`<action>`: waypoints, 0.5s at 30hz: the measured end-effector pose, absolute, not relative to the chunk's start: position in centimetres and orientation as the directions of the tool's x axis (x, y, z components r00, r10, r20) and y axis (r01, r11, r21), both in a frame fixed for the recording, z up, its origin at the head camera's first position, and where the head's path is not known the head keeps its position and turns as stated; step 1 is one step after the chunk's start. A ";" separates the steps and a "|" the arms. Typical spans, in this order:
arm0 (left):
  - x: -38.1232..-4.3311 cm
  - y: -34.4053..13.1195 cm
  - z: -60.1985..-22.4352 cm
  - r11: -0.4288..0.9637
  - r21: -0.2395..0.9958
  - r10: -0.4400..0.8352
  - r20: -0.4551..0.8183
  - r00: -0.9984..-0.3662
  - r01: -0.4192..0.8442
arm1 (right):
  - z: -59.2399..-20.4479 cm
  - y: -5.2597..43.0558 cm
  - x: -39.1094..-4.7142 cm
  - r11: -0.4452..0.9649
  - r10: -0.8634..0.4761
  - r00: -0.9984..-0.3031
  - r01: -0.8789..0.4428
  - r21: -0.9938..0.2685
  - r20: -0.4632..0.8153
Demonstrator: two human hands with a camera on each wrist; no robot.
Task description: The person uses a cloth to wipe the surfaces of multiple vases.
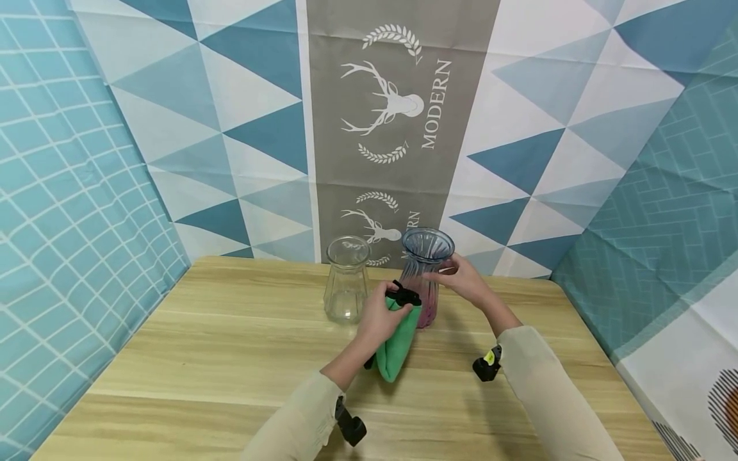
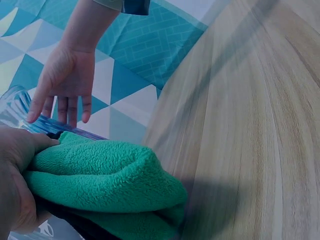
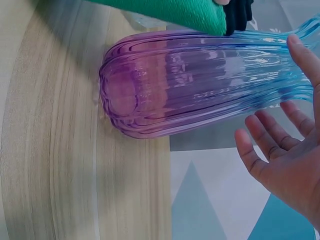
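My left hand (image 1: 380, 317) grips a folded green cloth (image 2: 110, 175) with black edging, holding it up in front of the ribbed vase (image 3: 150, 85). That glass vase is blue at its flared rim and pink-purple at the base, and stands upright on the table. Beside its neck is my right hand (image 3: 285, 155), its thumb and spread fingers loosely extended around the glass near the rim. In the head view the cloth overlaps part of the vase's body. To the left stands a clear glass vase (image 1: 344, 291), touched by neither hand.
The wood-grain table (image 1: 230, 339) runs back to a patterned backdrop (image 1: 398, 115) with deer heads and blue triangles. Tile-print sheets hang along the left (image 1: 52, 192) and right (image 1: 663, 224) sides. Both vases stand near the table's back edge.
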State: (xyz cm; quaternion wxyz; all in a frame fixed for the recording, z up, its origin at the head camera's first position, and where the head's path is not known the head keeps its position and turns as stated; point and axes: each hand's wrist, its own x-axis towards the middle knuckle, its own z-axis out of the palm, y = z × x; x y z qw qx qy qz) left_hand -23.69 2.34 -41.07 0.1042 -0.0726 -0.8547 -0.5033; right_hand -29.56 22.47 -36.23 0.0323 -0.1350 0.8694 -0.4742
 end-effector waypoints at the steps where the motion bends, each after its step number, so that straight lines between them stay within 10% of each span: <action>1: -23.6 2.2 -41.1 0.481 0.847 0.019 0.249 -0.968 0.227 | -36.3 22.5 -29.6 0.510 -0.267 -0.961 -0.204 -0.835 0.072; 15: -23.0 -1.0 -41.0 0.437 0.877 0.016 0.216 -0.976 0.201 | -36.7 22.9 -29.8 0.532 -0.266 -0.962 -0.194 -0.824 0.054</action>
